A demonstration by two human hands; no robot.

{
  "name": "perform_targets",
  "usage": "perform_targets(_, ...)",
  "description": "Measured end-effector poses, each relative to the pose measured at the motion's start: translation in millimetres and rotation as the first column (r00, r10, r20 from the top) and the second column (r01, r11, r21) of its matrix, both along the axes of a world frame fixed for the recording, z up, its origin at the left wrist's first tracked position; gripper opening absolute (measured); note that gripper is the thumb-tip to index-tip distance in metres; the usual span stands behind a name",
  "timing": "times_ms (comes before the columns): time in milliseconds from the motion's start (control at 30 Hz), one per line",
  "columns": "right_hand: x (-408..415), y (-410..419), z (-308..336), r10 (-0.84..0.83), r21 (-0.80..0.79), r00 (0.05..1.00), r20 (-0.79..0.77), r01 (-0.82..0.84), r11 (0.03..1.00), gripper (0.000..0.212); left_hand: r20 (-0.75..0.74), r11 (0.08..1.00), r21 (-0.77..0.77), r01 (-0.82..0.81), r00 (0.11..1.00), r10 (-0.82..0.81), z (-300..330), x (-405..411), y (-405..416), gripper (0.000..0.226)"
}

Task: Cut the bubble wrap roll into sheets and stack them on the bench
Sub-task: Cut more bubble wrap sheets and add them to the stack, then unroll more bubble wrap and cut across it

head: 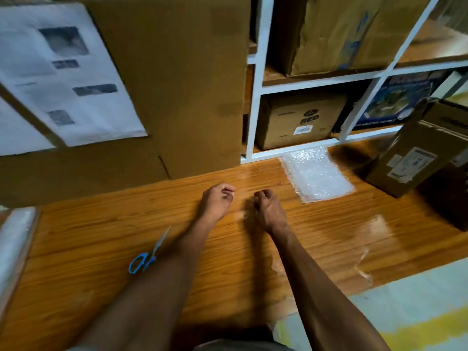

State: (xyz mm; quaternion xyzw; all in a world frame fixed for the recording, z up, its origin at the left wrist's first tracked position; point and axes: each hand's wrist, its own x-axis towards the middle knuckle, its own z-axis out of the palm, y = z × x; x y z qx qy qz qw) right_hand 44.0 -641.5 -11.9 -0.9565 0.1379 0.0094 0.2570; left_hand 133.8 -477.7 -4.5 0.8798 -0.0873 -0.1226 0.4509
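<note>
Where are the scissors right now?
In the head view, the scissors lie on the wooden bench, untouched, beside the left forearm, lower left.

A big flattened cardboard sheet (172,79) leans upright at the back left, with printed newspaper pages (60,79) fastened across its upper left. To its right stands a white-framed shelf unit (255,102) with wooden boards. Its upper compartment holds a large, creased brown carton (336,34). The compartment below holds a smaller brown box marked RED (301,120), and next to that box sits a dark blue printed box (395,102). At the far right a brown carton with a white label (415,158) stands tilted. At the lower right is pale flooring (415,307) with a yellow stripe.
</note>
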Motion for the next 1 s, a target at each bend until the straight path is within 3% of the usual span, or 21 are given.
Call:
perform_targets(233,-12.5,142.1,-10.5,0.157,0.039,0.986,-0.053,-0.155,0.987,0.035,0.034,0.993,0.100,-0.055,0.998,0.052,-20.3,-31.5,137.0,0.017)
perform_targets(367,-25.8,213.7,-15.2,0.224,0.071,0.968,-0.108,-0.218,0.973,0.036,0.063,0.932,0.354,-0.078,0.996,0.059,-55.1,-50.9,223.0,0.030)
perform_targets(500,-31.9,253.5,-46.8,0.252,0.094,0.956,-0.152,-0.240,0.966,0.060,0.012,0.828,0.556,0.075,0.995,-0.098,-65.7,-84.6,279.6,0.062)
perform_targets(600,-38.6,272.4,-49.4,0.289,0.057,0.936,-0.202,-0.284,0.957,0.058,0.080,0.800,0.594,0.090,0.982,-0.170,-67.5,-98.5,295.7,0.061)
perform_targets(733,-38.8,283.7,-36.3,0.355,0.006,0.906,-0.230,-0.364,0.932,0.034,0.177,0.800,0.596,-0.066,0.983,-0.050,-62.1,-100.0,301.3,0.049)
perform_targets(1000,-19.9,293.4,-32.1,0.416,-0.008,0.886,-0.203,-0.427,0.904,0.028,0.208,0.725,0.635,-0.267,0.963,0.172,-63.6,-91.9,340.4,0.048)
